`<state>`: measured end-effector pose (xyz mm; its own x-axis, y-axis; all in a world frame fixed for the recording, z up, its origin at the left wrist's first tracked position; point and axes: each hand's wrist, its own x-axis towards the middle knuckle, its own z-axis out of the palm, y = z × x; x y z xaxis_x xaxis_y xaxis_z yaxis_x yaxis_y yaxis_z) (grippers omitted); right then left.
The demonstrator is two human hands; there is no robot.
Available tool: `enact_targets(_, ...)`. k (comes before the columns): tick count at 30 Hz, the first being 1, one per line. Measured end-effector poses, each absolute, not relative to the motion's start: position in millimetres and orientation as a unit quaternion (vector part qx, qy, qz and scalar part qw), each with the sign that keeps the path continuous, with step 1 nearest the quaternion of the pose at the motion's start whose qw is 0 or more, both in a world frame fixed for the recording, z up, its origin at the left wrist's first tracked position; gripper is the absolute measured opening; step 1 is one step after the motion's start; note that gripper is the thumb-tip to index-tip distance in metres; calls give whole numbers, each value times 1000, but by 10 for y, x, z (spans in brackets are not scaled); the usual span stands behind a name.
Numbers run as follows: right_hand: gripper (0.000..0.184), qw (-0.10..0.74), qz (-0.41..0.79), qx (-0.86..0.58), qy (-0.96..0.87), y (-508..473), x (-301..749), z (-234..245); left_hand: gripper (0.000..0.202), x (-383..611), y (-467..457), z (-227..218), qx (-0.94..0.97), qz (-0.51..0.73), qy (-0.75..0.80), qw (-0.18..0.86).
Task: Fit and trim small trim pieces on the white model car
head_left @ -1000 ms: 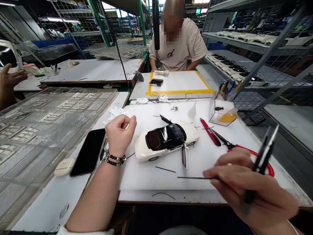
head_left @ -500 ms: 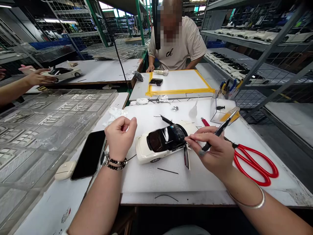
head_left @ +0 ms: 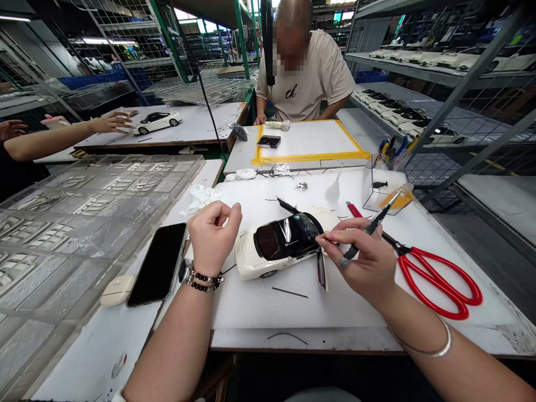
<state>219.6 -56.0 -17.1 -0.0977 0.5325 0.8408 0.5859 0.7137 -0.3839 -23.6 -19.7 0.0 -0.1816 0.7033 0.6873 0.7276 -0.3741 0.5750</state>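
Car sits on the white mat, mid-bench between the hands, both doors swung out. Right hand has thumb and index pinched together at the windscreen's edge, above the near door; can't tell what's in the pinch or if it touches the car. Same hand carries tweezers tucked between the fingers, tips pointing up and away. Left hand is a loose fist just beside the car's tail; can't see inside it. Black strip lies in front of the car, scissors right of the right hand.
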Motion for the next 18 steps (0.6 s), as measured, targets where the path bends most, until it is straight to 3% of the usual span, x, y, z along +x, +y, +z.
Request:
enact_targets(6, 16, 559, -36, -378, -737, -581, 2162, -186, 32, -242, -208, 3, -653, -516, -554, -18)
enact_targets(11, 22, 642, -27, -353, -680, -594, 2303, -37, 14, -47, -390, 178, -753, -422, -501, -63)
enact_targets(16, 19, 771, -133, -314, -538, -504, 2665, 324, 70, 477, -756, 201, -858, -276, -424, -86)
enact_targets(18, 15, 796, -170, -315, -489, -490, 2820, 452, 74, 585, -842, 117, -877, -212, -426, -73)
